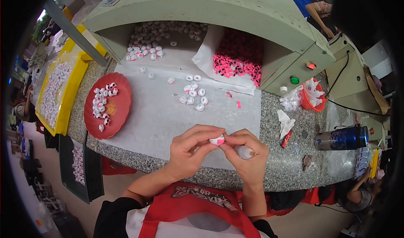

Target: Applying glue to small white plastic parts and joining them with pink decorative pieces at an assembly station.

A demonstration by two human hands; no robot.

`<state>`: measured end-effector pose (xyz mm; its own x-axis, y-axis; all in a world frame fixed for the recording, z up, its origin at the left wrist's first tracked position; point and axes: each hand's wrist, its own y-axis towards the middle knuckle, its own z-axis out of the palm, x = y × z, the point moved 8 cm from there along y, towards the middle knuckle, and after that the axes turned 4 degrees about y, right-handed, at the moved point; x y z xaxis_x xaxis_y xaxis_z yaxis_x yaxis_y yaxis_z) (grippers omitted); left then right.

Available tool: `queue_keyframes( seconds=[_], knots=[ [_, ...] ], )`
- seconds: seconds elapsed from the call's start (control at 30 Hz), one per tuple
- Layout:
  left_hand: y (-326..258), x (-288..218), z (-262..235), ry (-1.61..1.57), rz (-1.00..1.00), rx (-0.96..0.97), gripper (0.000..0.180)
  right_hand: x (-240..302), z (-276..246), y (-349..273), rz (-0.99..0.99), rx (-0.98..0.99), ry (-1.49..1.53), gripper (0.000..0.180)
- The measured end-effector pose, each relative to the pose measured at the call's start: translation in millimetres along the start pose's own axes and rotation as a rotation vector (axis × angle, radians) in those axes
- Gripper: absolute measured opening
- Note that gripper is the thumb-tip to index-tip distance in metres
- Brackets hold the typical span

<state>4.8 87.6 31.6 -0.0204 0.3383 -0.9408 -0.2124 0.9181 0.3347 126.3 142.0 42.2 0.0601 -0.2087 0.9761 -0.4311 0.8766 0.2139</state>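
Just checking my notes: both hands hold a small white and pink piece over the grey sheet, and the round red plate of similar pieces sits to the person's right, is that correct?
Not quite. The head view shows the red plate on the person's left. Otherwise correct: the left hand and right hand hold the small white and pink piece over the grey sheet.

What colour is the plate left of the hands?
Red, with a faint gold mark at its centre; the plate holds small white-and-pink pieces. Head view shows it best.

Red plate (118,112) w/ white pieces to my far left, yellow tray (67,99) beyond it; blue can (343,138) right.
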Motion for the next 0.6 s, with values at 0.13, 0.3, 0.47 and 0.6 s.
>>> queue_keyframes(
  seconds=[0.13, 0.3, 0.47, 0.6],
  knots=[
    [1, -2, 3, 0.059, 0.005, 0.018, 0.024, 0, -3, -1, -0.002, -0.024, -0.009, 0.018],
    [1, -2, 4, 0.05, 0.007, 0.018, 0.023, -3, -4, -2, 0.005, -0.033, -0.001, 0.018],
    [0, 3, 3, -0.001, -0.049, 0.03, 0.023, -2, -3, -2, -0.005, -0.018, -0.051, 0.017],
    [0, 16, 2, -0.179, -0.17, 0.004, 0.023, -5, -4, -2, -0.05, -0.001, -0.096, 0.016]
  ],
)
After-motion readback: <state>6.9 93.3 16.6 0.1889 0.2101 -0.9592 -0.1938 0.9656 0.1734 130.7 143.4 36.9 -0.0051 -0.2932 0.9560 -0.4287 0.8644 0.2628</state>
